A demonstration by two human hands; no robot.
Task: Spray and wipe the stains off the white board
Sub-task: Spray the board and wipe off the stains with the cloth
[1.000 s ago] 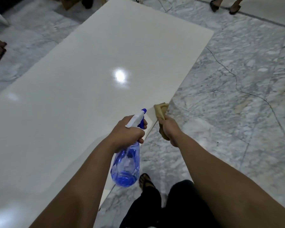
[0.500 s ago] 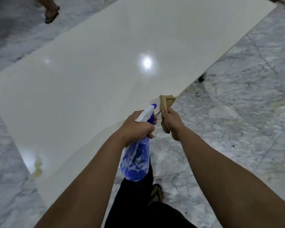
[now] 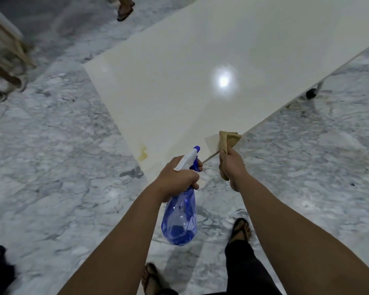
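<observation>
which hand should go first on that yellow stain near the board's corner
Left. The left hand holds the spray bottle, nozzle aimed toward the stain. The right hand holds only the cloth, for wiping afterwards.

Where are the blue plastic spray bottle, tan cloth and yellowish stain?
blue plastic spray bottle (image 3: 180, 218), head view, translucent body.
tan cloth (image 3: 228, 139), head view, folded top.
yellowish stain (image 3: 142, 153), head view, blotch middle.

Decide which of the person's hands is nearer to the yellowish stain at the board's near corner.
Left. The left hand, gripping the spray bottle, is just right of the stain; the right hand, holding the cloth, is farther right.
</observation>
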